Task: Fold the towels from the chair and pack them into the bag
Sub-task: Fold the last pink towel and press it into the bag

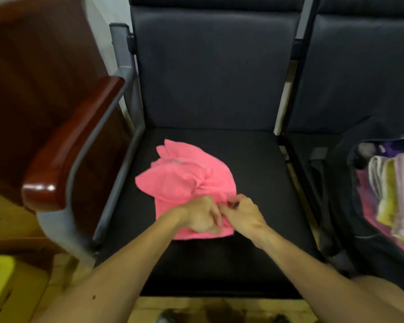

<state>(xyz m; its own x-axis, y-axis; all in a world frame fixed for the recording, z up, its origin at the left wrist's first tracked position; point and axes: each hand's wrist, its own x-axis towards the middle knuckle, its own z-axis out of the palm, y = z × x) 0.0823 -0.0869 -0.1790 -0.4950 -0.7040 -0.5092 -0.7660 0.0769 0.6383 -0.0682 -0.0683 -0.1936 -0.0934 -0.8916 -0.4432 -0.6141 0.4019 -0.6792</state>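
Fingers of left hand (201, 216) and right hand (245, 214) curl tight on a crumpled pink cloth towel (182, 180). It lies on the black padded chair seat (254, 164).

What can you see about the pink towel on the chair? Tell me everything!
The pink towel is bright pink and looks soft and fluffy, like terry cloth. It is crumpled, not neatly folded, with bunched creases and flaps sticking out on its far side. A small pale patch, maybe a label, shows near the top. It lies on the chair's dark seat. The left hand and right hand pinch it at its near edge, close together.
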